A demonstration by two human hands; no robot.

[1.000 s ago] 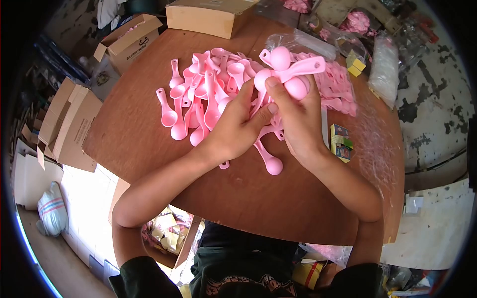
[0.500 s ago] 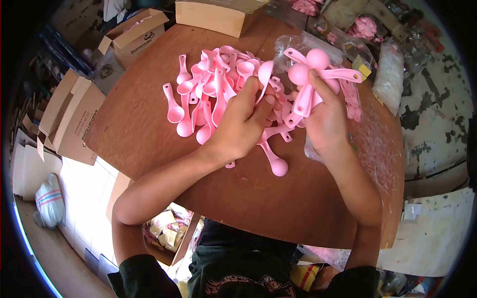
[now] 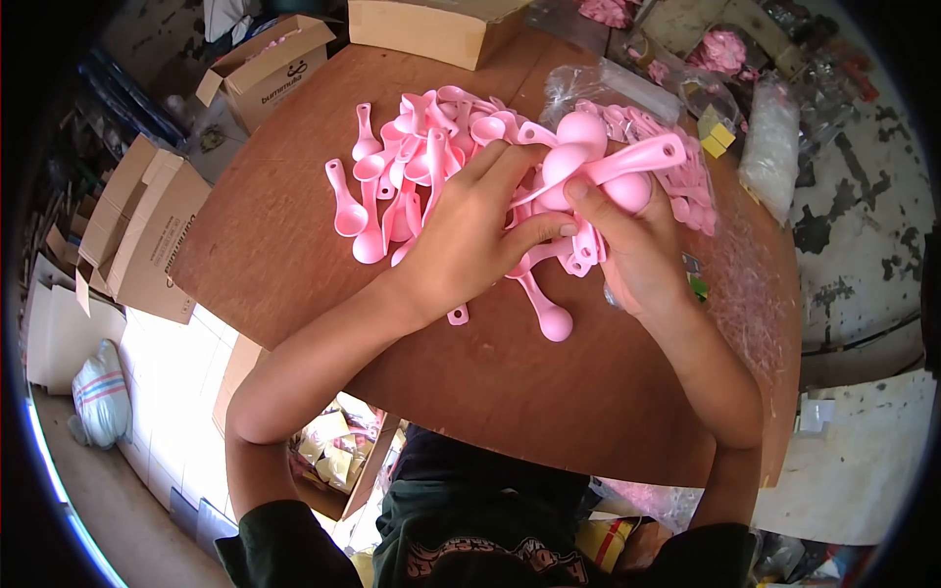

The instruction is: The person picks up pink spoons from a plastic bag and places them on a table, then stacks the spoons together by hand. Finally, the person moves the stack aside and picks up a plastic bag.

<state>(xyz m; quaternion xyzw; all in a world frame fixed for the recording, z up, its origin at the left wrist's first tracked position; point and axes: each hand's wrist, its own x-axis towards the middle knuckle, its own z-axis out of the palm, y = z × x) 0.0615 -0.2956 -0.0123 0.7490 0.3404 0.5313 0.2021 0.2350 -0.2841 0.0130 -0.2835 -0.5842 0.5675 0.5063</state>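
A bunch of pink plastic measuring spoons, bowls and handles pointing different ways, is gripped in my right hand, its thumb pressed over the handles. My left hand is closed on a single pink spoon held against that bunch; its fingertips are partly hidden. Behind my left hand lies a loose pile of pink spoons on the brown table. One spoon rests bowl toward me, just below my hands.
More pink spoons lie at the table's right side near clear plastic wrap. A cardboard box stands at the far edge. Open cartons are on the left, and a box of small packets sits below the table edge.
My left hand has moved right with its spoon and now meets the bunch. My right hand has shifted slightly left and down, bringing the bunch toward it.
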